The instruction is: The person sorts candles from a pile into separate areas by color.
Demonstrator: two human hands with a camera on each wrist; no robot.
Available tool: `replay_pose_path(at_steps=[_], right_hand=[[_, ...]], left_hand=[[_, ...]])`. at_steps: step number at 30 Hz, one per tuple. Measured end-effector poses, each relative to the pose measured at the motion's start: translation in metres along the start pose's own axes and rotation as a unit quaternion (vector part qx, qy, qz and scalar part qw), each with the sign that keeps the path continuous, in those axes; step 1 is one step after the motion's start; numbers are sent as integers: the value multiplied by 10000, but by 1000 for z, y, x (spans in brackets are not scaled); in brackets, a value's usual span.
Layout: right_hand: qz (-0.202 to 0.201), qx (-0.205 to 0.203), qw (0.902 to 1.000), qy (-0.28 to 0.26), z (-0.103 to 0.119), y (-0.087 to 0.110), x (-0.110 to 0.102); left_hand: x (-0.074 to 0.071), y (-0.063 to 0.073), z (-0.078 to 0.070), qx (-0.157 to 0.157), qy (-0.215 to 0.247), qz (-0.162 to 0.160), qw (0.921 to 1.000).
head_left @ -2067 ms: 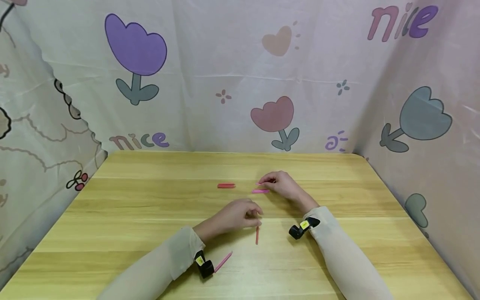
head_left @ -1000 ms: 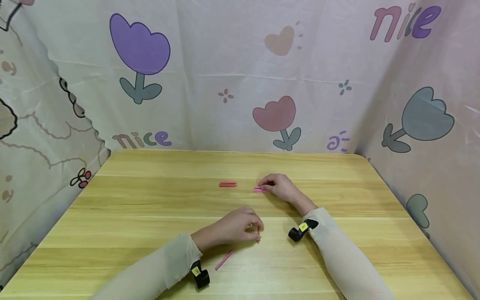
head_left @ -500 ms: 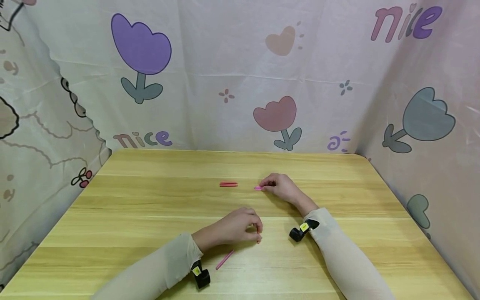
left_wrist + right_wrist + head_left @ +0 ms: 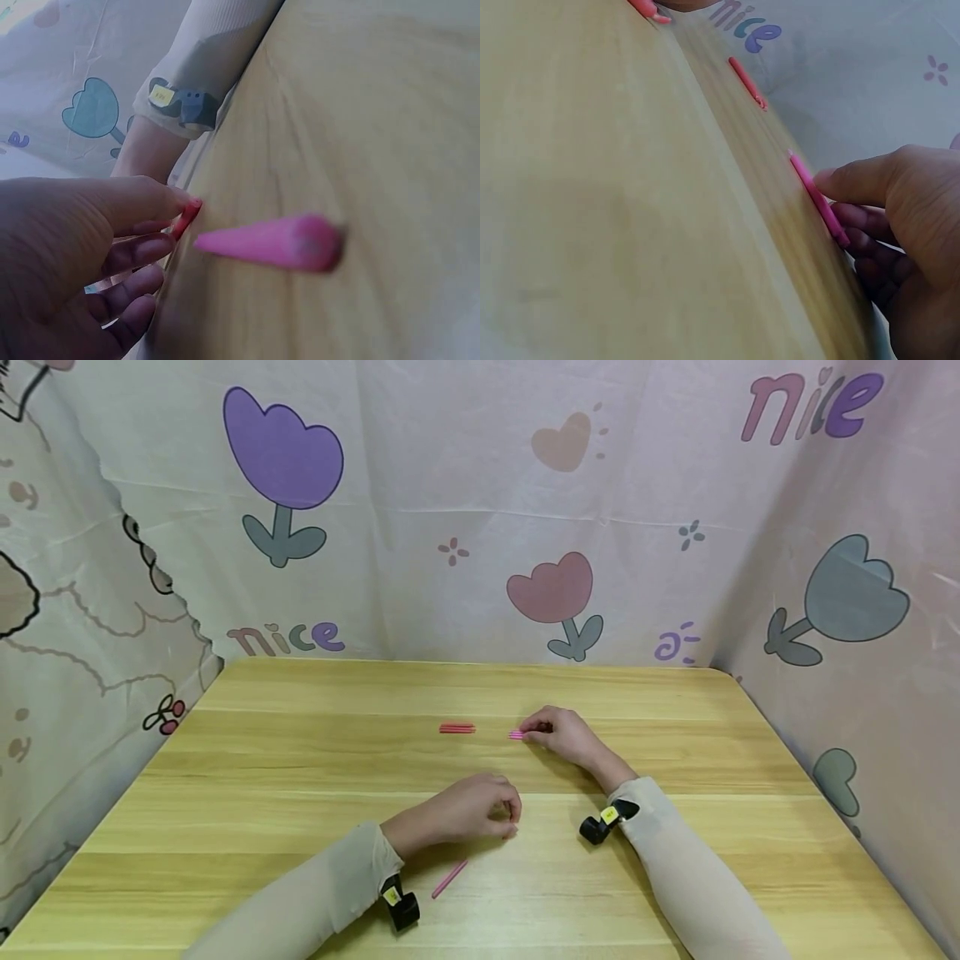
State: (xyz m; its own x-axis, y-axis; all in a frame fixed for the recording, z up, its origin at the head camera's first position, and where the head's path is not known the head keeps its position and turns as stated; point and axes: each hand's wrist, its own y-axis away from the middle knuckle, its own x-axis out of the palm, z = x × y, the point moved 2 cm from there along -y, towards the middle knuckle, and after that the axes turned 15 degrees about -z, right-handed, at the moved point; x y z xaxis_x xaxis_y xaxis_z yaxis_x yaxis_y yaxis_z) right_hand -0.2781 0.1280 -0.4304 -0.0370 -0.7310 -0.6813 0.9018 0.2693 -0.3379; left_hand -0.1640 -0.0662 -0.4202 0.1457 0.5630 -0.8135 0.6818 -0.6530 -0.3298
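In the head view my left hand (image 4: 472,808) is over the front middle of the table, fingers curled. The left wrist view shows it pinching a slim red candle (image 4: 187,218) between thumb and fingers. A loose pink candle (image 4: 449,879) lies slanted on the table beside that forearm. Farther back my right hand (image 4: 564,735) pinches at a small row of pink candles (image 4: 515,735) lying on the table, its fingers covering their right part. To their left lies a tight row of red candles (image 4: 457,728), apart from the hand.
The wooden table (image 4: 315,768) reaches back to a printed cloth (image 4: 420,593), which also hangs at both sides. A small black camera (image 4: 403,910) sits on the left wrist and another black camera (image 4: 596,828) on the right.
My right hand has brought a pink candle down beside the other pink ones. My left hand has moved onto the single red candle, gripped it and shifted slightly left.
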Motion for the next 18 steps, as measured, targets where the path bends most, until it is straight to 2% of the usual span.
replay_pose_path(at_steps=[5,18], right_hand=[[-29,75,10000,-28,0,1,0],[-92,10,9999,-68,-1,3,-1]], left_hand=[[-2,0,3,80,50,-89,9999],[-7,0,8,200,-174,-271,9993]])
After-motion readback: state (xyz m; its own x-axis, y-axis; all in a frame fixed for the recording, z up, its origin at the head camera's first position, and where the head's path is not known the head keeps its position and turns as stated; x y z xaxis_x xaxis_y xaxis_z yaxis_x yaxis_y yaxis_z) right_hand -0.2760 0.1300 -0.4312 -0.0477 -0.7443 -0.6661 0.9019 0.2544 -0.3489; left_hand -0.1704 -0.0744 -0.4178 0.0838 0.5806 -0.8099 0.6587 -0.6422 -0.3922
